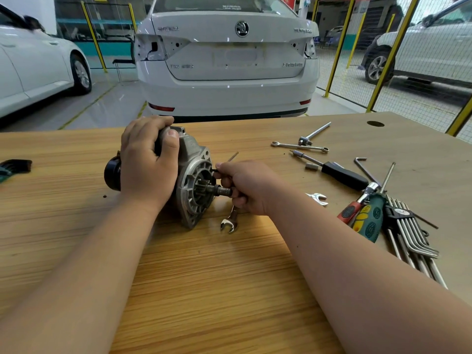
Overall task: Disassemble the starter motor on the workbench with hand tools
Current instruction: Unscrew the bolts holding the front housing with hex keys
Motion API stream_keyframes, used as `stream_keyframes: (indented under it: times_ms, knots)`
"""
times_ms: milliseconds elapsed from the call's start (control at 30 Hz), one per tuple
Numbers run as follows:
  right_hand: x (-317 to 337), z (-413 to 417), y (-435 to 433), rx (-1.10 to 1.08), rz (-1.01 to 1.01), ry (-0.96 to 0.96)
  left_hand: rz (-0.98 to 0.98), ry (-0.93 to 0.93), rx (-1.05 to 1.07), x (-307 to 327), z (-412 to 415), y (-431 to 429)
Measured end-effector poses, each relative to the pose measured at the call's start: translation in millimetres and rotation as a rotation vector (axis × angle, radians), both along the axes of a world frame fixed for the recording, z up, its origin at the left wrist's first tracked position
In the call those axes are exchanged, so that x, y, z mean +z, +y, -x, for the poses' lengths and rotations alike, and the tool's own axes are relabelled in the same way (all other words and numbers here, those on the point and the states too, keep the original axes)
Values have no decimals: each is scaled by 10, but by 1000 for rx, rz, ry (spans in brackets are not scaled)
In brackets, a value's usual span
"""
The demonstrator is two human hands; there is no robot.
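The starter motor (194, 175) lies on its side left of centre on the workbench (204, 277), with its flanged nose and pinion shaft (217, 189) turned toward your right. Your left hand (148, 164) is clamped over the top of the housing. The fingers curl round the far side and the thumb is laid across toward the nose.

Your right hand (245, 185) sits just beside the flange, with thumb and forefinger pinching a small hex key (233, 156). The key's short end meets the flange's upper rim and its long end pokes up past your knuckles. The other fingers are curled under, close to the shaft tip.

An open-ended spanner (229, 222) lies on the wood, partly under that hand, near the foot of the flange. Well apart on the right lie more tools — a slim combination spanner (300, 146), a black-handled screwdriver (342, 175), a green-and-yellow screwdriver (370, 218) and a hex key set (408, 236). Beyond the bench stands a white car (227, 60), tail toward you.
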State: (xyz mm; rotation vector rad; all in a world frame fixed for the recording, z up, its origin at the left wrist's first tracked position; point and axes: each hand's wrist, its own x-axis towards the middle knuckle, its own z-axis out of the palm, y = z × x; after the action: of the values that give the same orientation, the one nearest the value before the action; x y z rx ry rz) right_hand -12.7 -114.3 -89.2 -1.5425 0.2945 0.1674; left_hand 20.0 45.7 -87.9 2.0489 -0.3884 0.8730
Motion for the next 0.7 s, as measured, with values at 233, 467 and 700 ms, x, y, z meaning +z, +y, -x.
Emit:
stream_keyframes:
  times_ms: [233, 467, 700]
  knots:
    - [36, 40, -79, 95, 902, -561, 13, 6, -7, 9, 7, 0]
    - [77, 0, -147, 238, 1170, -792, 19, 24, -23, 18, 14, 11]
    - [47, 52, -209, -6, 681, -552, 11, 8, -29, 19, 13, 7]
